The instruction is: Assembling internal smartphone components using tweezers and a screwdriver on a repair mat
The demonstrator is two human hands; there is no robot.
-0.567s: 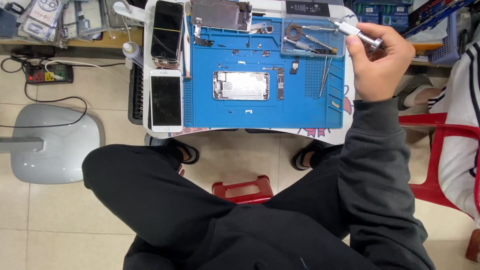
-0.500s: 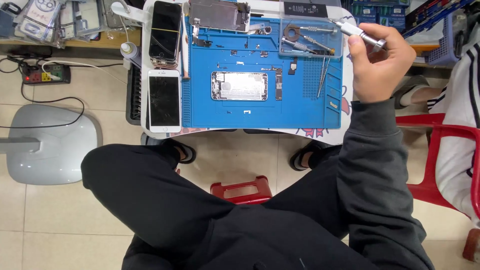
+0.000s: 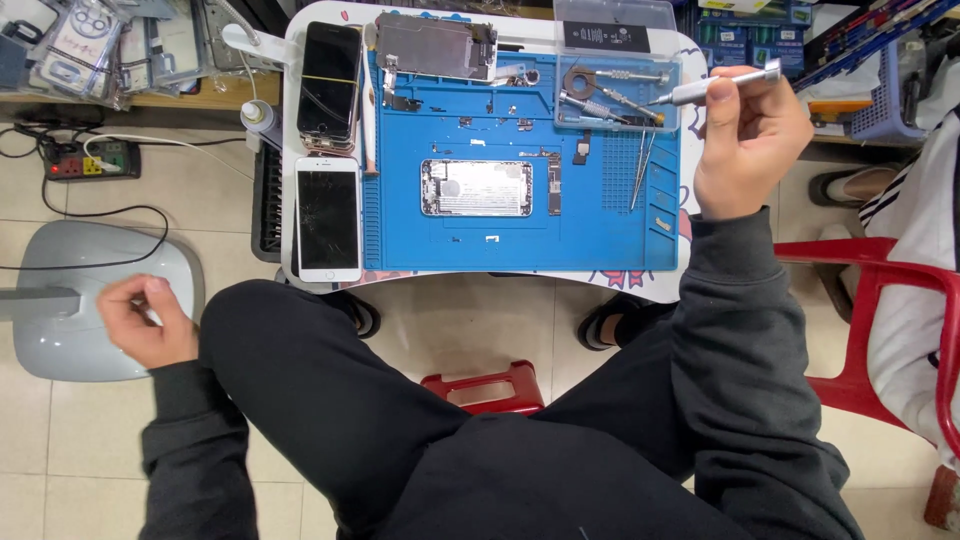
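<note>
Screwdriver (image 3: 715,88) gripped in right hand (image 3: 745,145) above blue mat (image 3: 520,230), left hand (image 3: 145,320) loosely curled, holding nothing

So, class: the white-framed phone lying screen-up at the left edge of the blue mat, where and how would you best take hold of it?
Grip the white-framed phone by its two long side edges, coming down from above. It lies flat with its length running away from the person, and the blue mat borders its right side, so pinching at the near end, which reaches the table's edge, probably gives fingers the most room.

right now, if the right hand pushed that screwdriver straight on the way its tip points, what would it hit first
Probably the clear parts tray: the right hand aims the silver screwdriver leftward at it. Height above the tray is unclear.
</note>
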